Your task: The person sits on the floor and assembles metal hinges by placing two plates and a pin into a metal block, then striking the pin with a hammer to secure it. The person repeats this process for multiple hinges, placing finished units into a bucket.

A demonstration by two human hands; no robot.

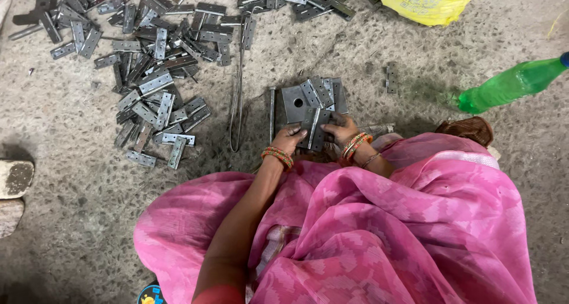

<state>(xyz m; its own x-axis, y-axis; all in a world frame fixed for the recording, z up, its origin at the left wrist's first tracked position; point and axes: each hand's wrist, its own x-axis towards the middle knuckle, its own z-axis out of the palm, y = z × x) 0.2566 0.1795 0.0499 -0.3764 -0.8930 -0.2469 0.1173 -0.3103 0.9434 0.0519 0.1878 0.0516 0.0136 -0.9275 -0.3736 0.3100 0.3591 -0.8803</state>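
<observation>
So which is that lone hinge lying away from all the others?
Start at the green plastic bottle lying on the concrete floor at right. Just left of it, above the person's right hand, lies a single small grey hinge. Unlike the heaped hinges at left, it sits alone, touching nothing.

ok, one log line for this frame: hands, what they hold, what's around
left hand: on hinge | right hand: on same hinge | ahead: square plate | left: hinge pile | right: green bottle
</observation>
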